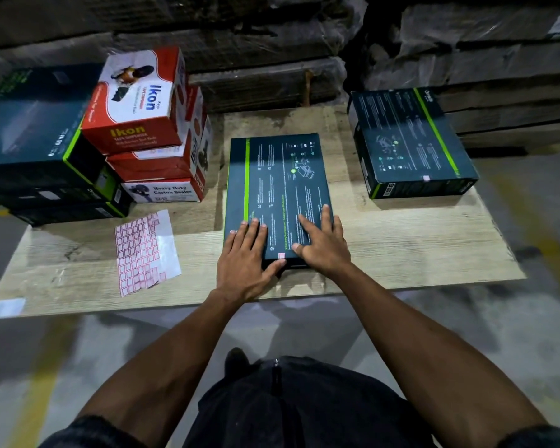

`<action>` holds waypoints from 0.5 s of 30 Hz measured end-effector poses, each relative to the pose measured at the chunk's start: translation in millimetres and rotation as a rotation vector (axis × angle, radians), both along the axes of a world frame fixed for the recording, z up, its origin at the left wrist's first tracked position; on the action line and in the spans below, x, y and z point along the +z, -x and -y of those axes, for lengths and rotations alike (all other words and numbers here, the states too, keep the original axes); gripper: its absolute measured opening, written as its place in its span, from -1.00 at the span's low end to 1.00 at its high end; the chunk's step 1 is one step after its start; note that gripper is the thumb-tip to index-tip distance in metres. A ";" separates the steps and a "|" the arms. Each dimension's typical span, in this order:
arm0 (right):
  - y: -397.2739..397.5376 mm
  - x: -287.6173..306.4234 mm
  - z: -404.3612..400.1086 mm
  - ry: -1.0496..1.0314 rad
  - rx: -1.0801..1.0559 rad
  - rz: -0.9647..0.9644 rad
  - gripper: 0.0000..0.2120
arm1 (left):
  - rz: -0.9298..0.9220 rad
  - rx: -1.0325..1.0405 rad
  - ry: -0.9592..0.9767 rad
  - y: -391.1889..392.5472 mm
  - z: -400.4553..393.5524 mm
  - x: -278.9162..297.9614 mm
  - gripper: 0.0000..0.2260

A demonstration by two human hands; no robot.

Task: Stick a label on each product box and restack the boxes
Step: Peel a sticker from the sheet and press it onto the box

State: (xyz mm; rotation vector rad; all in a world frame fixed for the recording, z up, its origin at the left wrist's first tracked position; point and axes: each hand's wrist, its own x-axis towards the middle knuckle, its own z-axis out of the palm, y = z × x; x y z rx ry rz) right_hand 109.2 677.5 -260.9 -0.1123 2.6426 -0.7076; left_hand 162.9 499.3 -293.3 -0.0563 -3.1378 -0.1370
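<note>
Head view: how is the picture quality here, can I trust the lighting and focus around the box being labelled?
Head view: light pools on the dark box under both hands, left hand and right hand; background stacks are dim; the edges bend from the wide lens; the box's small print is soft; the label sheet shows mild glare.

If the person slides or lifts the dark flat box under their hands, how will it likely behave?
The dark box lies flat and broad on the board, so it probably slides rather than tips. Its crisp edges suggest stiff cardboard that should hold shape when lifted. The left hand and right hand rest flat on its printed top, which looks smooth and may be a little slippery.
</note>
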 end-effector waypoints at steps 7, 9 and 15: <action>-0.6 -1.8 0.0 -0.002 0.005 -0.013 -0.35 | -0.026 0.036 -0.039 2.6 0.0 -0.3 -0.22; -0.2 -1.3 0.2 -0.008 0.004 -0.015 -0.35 | -0.032 0.042 -0.041 2.1 -0.7 0.2 -0.22; -0.8 -0.2 0.7 -0.006 0.004 -0.013 -0.35 | -0.030 0.006 0.003 1.7 2.4 0.3 -0.18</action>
